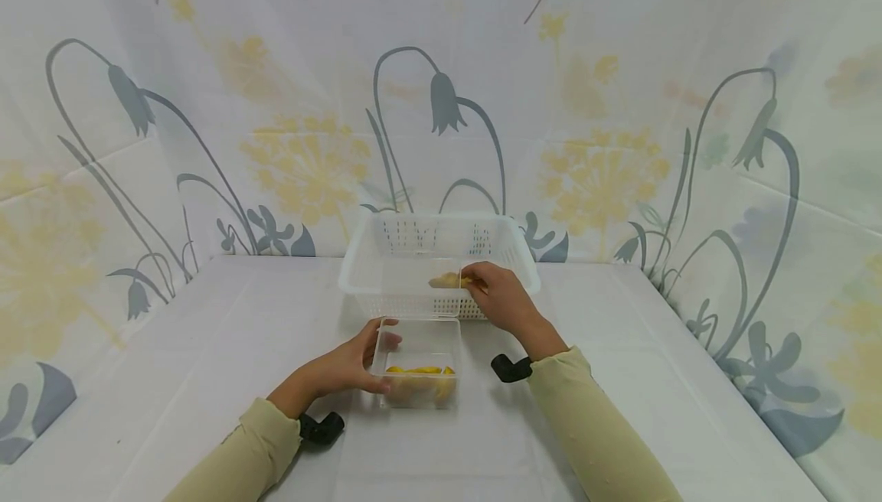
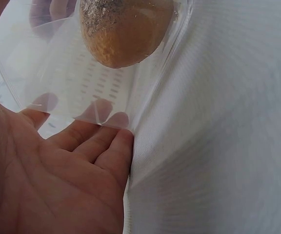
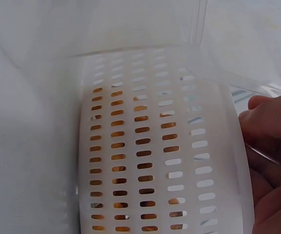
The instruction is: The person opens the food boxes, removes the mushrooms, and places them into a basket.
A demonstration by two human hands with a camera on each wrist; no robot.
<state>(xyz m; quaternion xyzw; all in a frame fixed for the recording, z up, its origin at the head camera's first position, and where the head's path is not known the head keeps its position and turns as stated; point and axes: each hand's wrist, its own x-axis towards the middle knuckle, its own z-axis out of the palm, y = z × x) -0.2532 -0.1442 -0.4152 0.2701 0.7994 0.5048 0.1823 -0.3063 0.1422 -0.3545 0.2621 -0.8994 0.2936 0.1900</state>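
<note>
A clear plastic box [image 1: 416, 399] stands on the table with several yellow pieces [image 1: 420, 370] inside. Its clear lid [image 1: 406, 276] appears raised behind it. My left hand [image 1: 347, 364] holds the box's left side, thumb near the front and fingers at the back. In the left wrist view, a brownish rounded piece [image 2: 126, 34] shows through the box wall above my left hand [image 2: 82, 156]. At the front of the white basket [image 1: 351, 257], my right hand [image 1: 503, 299] pinches a yellow-brown piece [image 1: 444, 281], seen through the lid. The right wrist view shows this hand [image 3: 272, 146] beside the slotted basket wall.
The slotted basket stands right behind the box, against the floral cloth backdrop [image 1: 592, 89]. Orange-brown things [image 3: 143, 141] show through its slots. A white cloth covers the table [image 1: 227, 334]. A black wrist mount [image 1: 320, 431] sits under the left wrist.
</note>
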